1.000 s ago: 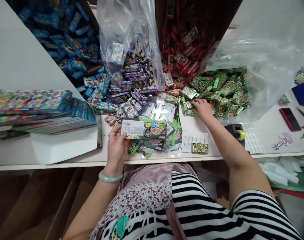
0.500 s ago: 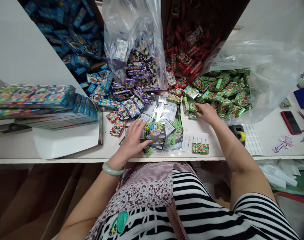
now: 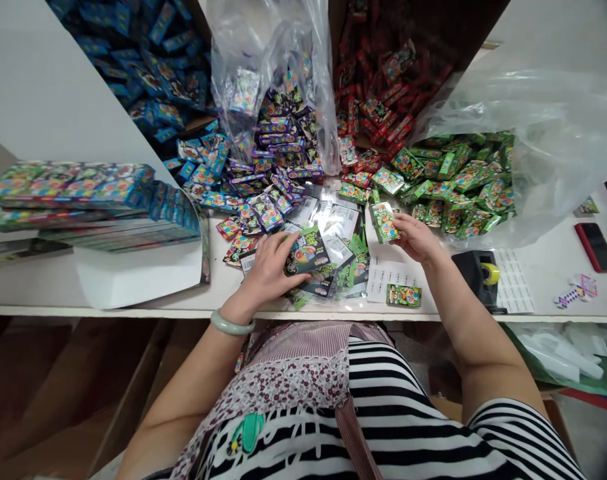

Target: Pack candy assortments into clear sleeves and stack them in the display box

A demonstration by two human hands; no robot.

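Observation:
My left hand [image 3: 272,269] is closed on a dark printed packet [image 3: 308,251] with green and coloured lettering, tilted above a pile of similar flat packets [image 3: 350,267]. Between the fingers of my right hand [image 3: 417,237] is a small green candy box [image 3: 384,223], lifted by its right side. Another green box [image 3: 404,295] lies flat on a printed white sheet [image 3: 378,277] near the table's front edge. Purple boxes [image 3: 266,212] and a few red ones lie just beyond my left hand. To the right of the held box spreads a heap of green boxes [image 3: 463,177].
Blue boxes [image 3: 153,73] and red boxes [image 3: 383,110] fill cartons at the back, with a clear plastic bag [image 3: 278,40] between them. Stacked packed boxes [image 3: 78,187] stand left. On the right are a tape dispenser [image 3: 478,280], a label sheet [image 3: 513,283] and a red phone [image 3: 596,247].
My right hand has picked up a green box and turned it upright, drawing it slightly towards me. My left hand has lifted and tilted the dark packet. The view has shifted slightly.

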